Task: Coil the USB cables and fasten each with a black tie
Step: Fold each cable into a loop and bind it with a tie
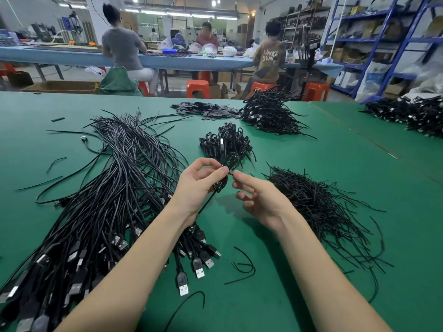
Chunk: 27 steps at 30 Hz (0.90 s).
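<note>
My left hand (199, 183) grips a small coiled black USB cable (221, 184) above the green table (311, 164), its loose end trailing down toward my wrist. My right hand (257, 200) is just right of the coil, with index finger and thumb pinching a thin black tie (231, 173) at the coil's top. A large bundle of uncoiled USB cables (115, 188) lies to the left, plugs toward me. A heap of black ties (318, 209) lies to the right. Finished coils (226, 144) are piled just beyond my hands.
Another pile of coiled cables (268, 113) and a spread of flat black pieces (206, 110) lie farther back. More cable heaps (407, 113) sit at the far right. Loose ties (242, 267) lie near my forearms. People sit on orange stools (197, 88) at a blue bench behind.
</note>
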Each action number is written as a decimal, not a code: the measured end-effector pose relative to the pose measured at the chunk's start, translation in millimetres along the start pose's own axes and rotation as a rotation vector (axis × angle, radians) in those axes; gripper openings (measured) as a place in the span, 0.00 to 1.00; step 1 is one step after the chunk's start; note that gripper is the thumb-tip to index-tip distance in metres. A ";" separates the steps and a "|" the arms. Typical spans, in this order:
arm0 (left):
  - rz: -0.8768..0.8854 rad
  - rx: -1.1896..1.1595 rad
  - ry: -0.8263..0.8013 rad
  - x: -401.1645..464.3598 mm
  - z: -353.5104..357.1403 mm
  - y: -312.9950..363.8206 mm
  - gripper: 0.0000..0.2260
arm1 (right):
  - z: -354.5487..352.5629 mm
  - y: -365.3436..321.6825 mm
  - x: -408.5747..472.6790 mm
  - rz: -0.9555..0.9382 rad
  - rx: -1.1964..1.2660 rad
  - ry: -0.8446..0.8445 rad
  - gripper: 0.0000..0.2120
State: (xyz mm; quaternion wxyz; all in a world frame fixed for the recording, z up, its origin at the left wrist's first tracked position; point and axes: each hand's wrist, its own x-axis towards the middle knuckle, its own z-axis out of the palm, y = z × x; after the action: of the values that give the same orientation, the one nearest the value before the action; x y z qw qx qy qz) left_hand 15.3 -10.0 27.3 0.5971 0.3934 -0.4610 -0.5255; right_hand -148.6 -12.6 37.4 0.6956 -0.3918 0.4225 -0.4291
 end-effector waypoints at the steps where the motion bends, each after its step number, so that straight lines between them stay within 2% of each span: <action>1: 0.018 -0.002 -0.004 0.5 0.0 -0.4 0.13 | 1.0 0.0 0.6 0.128 0.173 -0.057 0.05; 4: 0.071 -0.024 -0.001 1.9 -0.8 -2.8 0.11 | 3.4 0.7 1.1 0.394 0.618 -0.228 0.07; 7: 0.099 -0.039 0.009 2.4 -1.2 -3.9 0.12 | 5.2 1.2 1.0 0.433 0.711 -0.267 0.07; 10: 0.097 -0.007 0.006 3.7 -2.6 -6.9 0.11 | 6.2 -0.8 1.5 0.366 0.643 -0.206 0.07; 14: 0.074 0.001 -0.009 5.1 -3.9 -7.2 0.11 | 7.1 -3.7 3.4 0.181 0.468 -0.099 0.07; 19: 0.116 0.152 0.057 8.4 0.1 -10.6 0.08 | 11.8 2.9 9.5 0.196 0.590 -0.039 0.06; 22: 0.094 0.158 0.129 14.3 4.4 -12.7 0.06 | 16.8 10.5 13.0 0.101 0.395 0.065 0.07; 27: 0.021 0.124 0.269 48.8 6.7 -8.3 0.05 | 15.2 20.7 21.4 -0.243 0.074 0.267 0.12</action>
State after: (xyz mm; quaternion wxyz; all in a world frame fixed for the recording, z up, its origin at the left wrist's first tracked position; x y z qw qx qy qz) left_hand 7.8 -59.4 27.9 0.6333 0.4916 -0.4126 -0.4324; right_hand -123.2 -23.0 18.3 0.5902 -0.3537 0.4446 -0.5734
